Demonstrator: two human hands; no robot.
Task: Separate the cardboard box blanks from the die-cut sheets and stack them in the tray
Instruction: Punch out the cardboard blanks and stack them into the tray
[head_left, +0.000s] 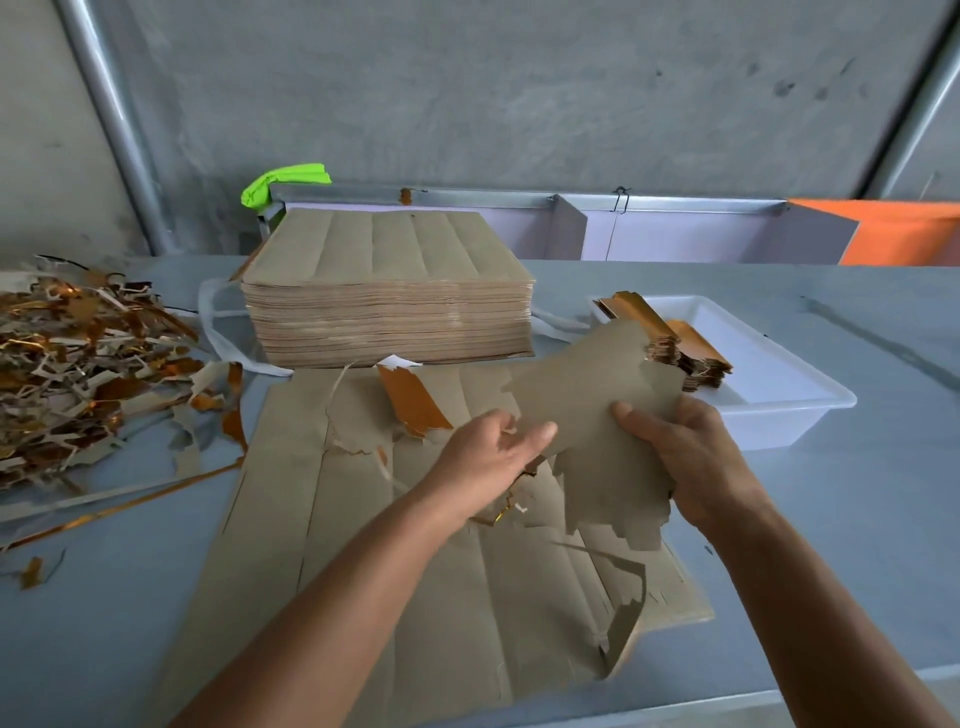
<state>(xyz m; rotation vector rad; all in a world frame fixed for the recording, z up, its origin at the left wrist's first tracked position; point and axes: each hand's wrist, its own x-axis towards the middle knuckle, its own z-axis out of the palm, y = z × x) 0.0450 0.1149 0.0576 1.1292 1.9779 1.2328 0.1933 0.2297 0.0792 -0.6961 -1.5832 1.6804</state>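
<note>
Box blank (597, 410): one, gripped by two hands | tray (789, 415): one

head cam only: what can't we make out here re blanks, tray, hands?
- Blanks stacked in the white tray, head view: their count; the held blank bundle covers the near end.
- Right hand: its fingers are behind the bundle.
- Die-cut sheet on the table: near edge cut off by both forearms and the frame bottom.
- Scrap pile: cut off by the left edge.
- Left hand: its fingertips are blurred.
</note>
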